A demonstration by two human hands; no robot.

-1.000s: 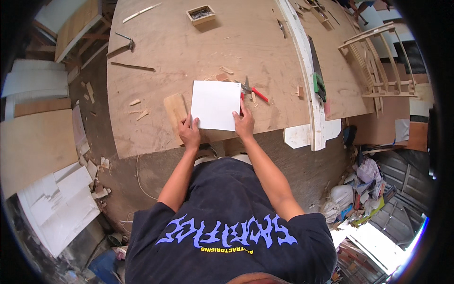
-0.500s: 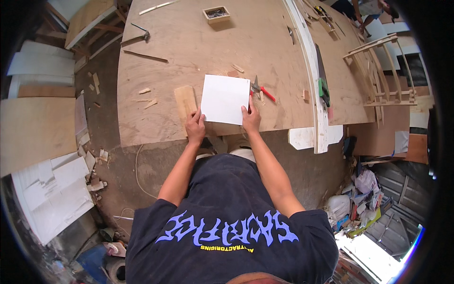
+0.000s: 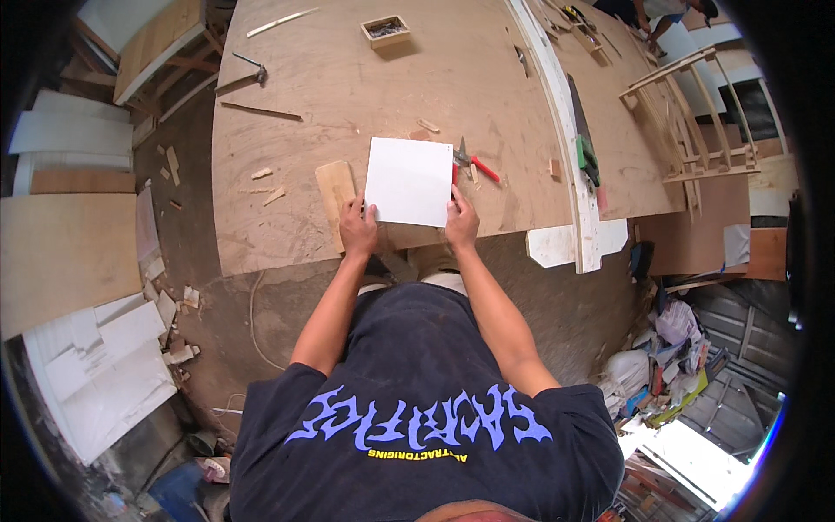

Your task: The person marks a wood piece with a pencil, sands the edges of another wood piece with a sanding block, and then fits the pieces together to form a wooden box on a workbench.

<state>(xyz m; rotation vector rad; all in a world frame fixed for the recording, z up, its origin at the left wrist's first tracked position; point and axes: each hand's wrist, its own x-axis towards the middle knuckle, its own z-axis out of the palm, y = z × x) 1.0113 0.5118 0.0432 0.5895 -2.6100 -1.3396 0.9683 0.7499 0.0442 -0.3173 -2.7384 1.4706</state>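
Observation:
A thin white square panel (image 3: 409, 181) is held at the near edge of the workbench. My left hand (image 3: 357, 228) grips its lower left corner, thumb on the face. At the lower right corner my right hand (image 3: 462, 219) closes on the panel's side, its thumb along the edge. Whether the panel rests on the bench or is raised, I cannot tell. Beside my left hand lies a flat light wooden board (image 3: 335, 187), partly covered by the fingers. Just beyond my right hand are red-handled pliers (image 3: 483, 166), partly hidden behind the panel.
On the plywood workbench (image 3: 296, 174) lie a hammer (image 3: 252, 75), a thin dark strip (image 3: 261, 111) and wood scraps. A small wooden box (image 3: 385, 32) stands farther back. Rightward are a long white beam (image 3: 557, 104), a green-handled saw (image 3: 588, 161) and a wooden frame (image 3: 709, 117). Another person (image 3: 665, 17) is far right.
The view has shifted slightly, so the bench sits a little farther left. Both hands keep their hold on the white panel, with almost no movement.

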